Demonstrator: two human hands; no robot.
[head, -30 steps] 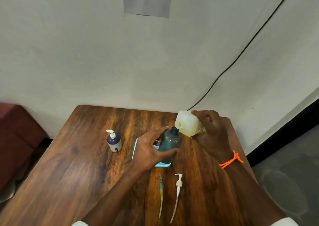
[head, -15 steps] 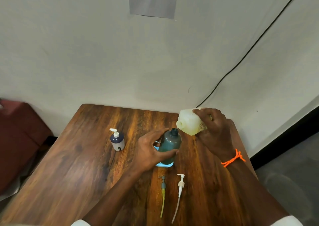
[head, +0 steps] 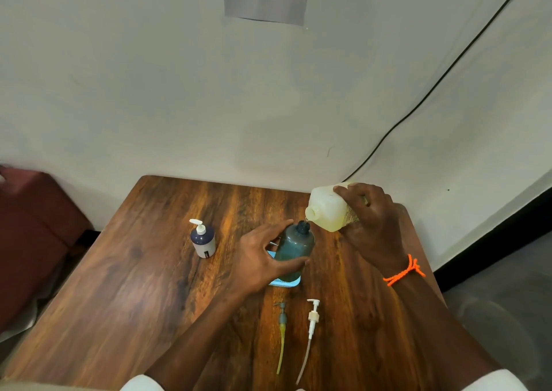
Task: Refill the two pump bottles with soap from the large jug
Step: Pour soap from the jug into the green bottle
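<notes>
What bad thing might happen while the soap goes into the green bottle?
The jug is tilted with its mouth beside the green bottle's narrow neck, so soap may run down the outside onto the table. The left hand grips the bottle; if it slips, the bottle might tip.

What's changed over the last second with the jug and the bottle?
The right hand has swung the jug round, so its mouth now sits just above and right of the green bottle's open neck. The left hand still grips that bottle; small pump bottle and both loose pumps unmoved.
</notes>
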